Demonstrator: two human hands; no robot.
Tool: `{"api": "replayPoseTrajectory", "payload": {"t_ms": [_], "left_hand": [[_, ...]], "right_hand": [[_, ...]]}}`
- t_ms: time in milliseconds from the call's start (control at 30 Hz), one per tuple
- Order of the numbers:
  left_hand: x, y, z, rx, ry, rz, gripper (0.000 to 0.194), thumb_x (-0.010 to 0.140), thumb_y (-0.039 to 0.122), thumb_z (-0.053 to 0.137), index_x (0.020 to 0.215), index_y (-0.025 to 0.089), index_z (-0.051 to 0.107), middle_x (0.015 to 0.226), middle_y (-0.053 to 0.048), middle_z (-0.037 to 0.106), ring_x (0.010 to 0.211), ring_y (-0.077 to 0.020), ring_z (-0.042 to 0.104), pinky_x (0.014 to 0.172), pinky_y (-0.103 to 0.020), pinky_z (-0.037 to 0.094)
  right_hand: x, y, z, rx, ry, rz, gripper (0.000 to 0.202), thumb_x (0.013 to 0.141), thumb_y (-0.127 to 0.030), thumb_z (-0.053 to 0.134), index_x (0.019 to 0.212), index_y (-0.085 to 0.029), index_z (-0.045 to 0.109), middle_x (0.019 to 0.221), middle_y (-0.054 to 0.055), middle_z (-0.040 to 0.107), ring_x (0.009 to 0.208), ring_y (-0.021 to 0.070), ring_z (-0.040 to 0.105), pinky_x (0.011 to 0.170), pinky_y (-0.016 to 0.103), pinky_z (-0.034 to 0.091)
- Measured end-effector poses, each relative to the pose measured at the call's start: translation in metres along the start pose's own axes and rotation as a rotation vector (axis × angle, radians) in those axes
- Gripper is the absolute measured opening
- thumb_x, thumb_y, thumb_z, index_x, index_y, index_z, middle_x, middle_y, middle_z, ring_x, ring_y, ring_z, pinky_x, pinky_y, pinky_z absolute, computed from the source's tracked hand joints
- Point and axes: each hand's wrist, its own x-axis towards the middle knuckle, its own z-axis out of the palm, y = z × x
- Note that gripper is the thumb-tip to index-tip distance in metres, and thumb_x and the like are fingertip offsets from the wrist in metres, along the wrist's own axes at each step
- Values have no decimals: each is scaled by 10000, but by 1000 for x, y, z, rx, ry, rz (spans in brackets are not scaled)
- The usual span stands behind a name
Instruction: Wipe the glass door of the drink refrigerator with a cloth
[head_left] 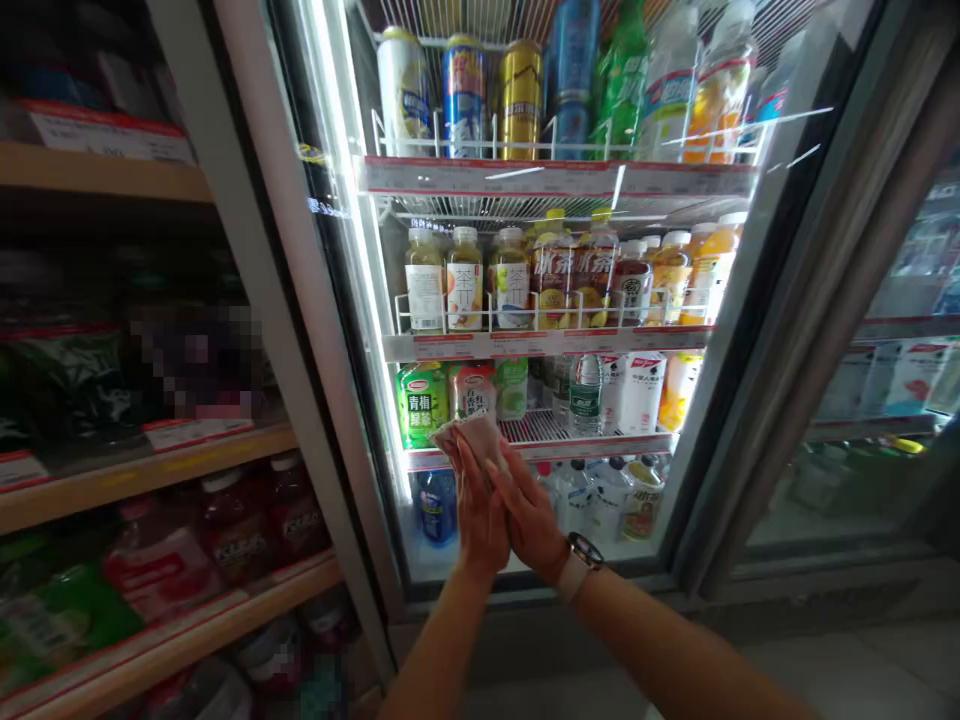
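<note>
"Pinkish-grey folded cloth point(480, 432): where do you have it?"

"In front of you, low down by the tall, bright drinks fridge point(780, 330). Your bare left hand point(480, 530) grips it from below. Your bare right hand point(536, 525), with a round, dark watch point(583, 552) at the wrist, holds its right side."

"What have you done, and what is left?"

"You have it folded in both hands. I can't tell if it touches the fridge, or what else is done or left."

"What is around you?"

"Brown wooden shelves point(165, 466) on your left, white wire shelves point(559, 178) of drinks ahead, then another fridge and grey floor point(885, 650) on your right."
</note>
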Motion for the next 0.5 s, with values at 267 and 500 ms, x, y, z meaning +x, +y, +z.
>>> {"api": "replayPoseTrajectory", "payload": {"t_ms": [267, 500], "left_hand": [[-2, -17, -37, 153, -19, 30, 659, 1017, 430, 281, 1569, 229, -17, 1642, -115, 124, 1505, -221, 152, 1204, -440, 272], [-5, -61, -70, 603, -115, 108, 706, 986, 359, 447, 1566, 241, 62, 1634, -123, 139, 1510, -291, 78, 1196, -550, 241]], "right_hand": [[31, -18, 21, -287, -266, 46, 792, 952, -273, 460, 1570, -121, -11, 1614, 188, 192, 1487, 294, 236, 1184, 532, 270], [124, 10, -10, -364, -175, -194, 834, 886, -38, 378, 1566, -202, -75, 1630, 68, 220, 1505, 252, 172, 1240, 506, 152]]}}
